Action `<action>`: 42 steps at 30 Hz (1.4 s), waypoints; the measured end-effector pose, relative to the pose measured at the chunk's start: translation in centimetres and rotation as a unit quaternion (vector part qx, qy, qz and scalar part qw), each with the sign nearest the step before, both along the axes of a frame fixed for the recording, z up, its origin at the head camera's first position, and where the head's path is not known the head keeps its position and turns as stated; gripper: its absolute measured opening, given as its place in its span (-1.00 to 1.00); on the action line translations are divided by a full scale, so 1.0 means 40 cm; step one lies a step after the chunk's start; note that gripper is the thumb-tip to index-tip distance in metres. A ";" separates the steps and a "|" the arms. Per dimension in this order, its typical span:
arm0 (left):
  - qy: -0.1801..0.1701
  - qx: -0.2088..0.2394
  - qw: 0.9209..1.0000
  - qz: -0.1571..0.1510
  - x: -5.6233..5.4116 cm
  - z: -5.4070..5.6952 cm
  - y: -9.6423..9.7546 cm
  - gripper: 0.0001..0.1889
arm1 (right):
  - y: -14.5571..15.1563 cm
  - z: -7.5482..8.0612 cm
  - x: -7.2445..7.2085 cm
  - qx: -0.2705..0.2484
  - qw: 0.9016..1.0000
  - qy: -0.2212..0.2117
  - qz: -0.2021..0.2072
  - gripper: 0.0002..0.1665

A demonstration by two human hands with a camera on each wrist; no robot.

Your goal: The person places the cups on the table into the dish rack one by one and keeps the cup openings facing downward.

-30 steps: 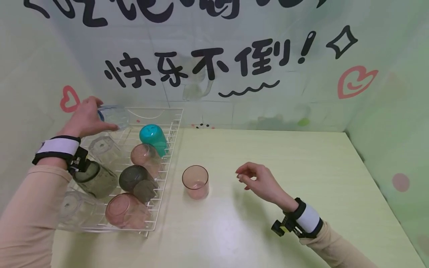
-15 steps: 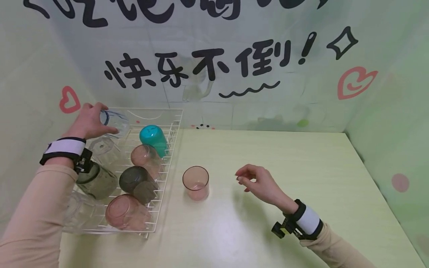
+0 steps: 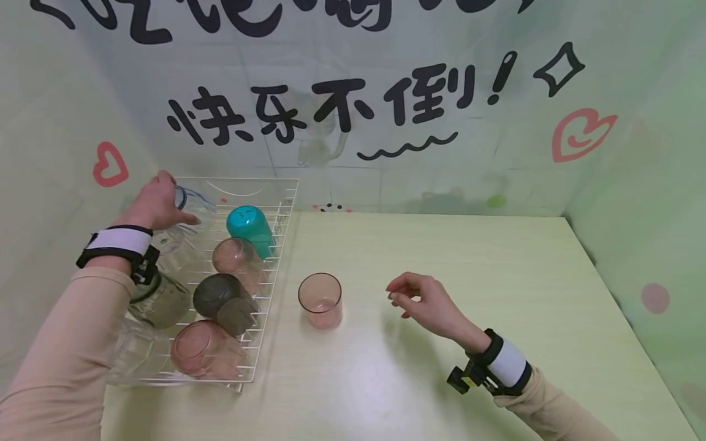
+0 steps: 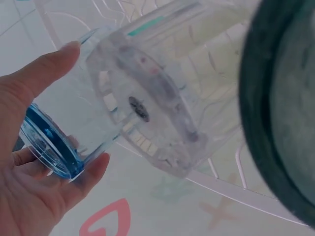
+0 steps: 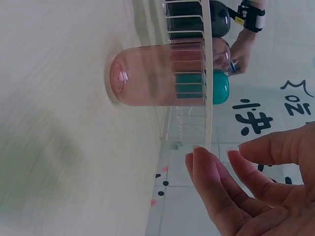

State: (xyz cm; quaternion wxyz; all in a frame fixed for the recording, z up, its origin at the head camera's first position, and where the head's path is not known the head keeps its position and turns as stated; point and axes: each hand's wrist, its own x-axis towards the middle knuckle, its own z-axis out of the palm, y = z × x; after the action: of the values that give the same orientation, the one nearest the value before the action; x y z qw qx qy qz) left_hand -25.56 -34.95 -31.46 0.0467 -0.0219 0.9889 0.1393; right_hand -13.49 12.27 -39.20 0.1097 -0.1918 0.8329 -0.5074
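My left hand [image 3: 156, 205] holds a clear drinking glass [image 3: 200, 209] with a blue-tinted base, at the back left of the white wire rack [image 3: 276, 269]. In the left wrist view, the thumb and fingers are around the glass's blue base [image 4: 51, 142], and its body lies on its side close beside another clear glass [image 4: 147, 108]. My right hand [image 3: 427, 303] hovers over the table with its fingers loosely curled and nothing in them. A pink tumbler [image 3: 321, 301] stands upright on the table between the rack and the right hand.
Upside-down, leaning cups fill the rack: a teal cup [image 3: 250, 229], two pink glasses [image 3: 206, 349], a dark grey glass [image 3: 223, 300], a greenish glass [image 3: 162, 300] and clear ones. A printed wall sheet [image 3: 331, 61] rises behind the table [image 3: 469, 257].
My left hand has moved right and slightly down with the blue-based glass, bringing it closer to the rack. The right hand and the pink tumbler on the table have stayed put.
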 end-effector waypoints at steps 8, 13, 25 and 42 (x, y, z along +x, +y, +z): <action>-0.006 -0.014 1.000 -0.003 0.004 -0.016 -0.004 -0.13 | -0.002 -0.008 -0.003 0.007 1.000 0.002 0.002 -0.83; -0.010 -0.016 1.000 -0.006 0.004 -0.022 -0.002 -0.15 | -0.003 -0.007 0.000 0.006 1.000 0.000 0.003 -0.83; -0.042 -0.022 0.999 -0.011 0.000 -0.029 0.001 -0.16 | -0.004 -0.002 0.003 0.001 1.000 -0.005 0.007 -0.82; -0.096 -0.055 0.992 -0.053 -0.005 -0.037 -0.003 -0.26 | -0.003 0.002 0.006 -0.004 1.000 -0.007 0.009 -0.83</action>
State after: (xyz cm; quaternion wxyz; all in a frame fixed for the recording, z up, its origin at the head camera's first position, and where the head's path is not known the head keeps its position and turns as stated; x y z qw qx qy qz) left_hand -25.75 -35.06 -32.94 0.1475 0.0152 0.9857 0.0796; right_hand -13.24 12.13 -39.11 0.1188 -0.1960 0.8284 -0.5111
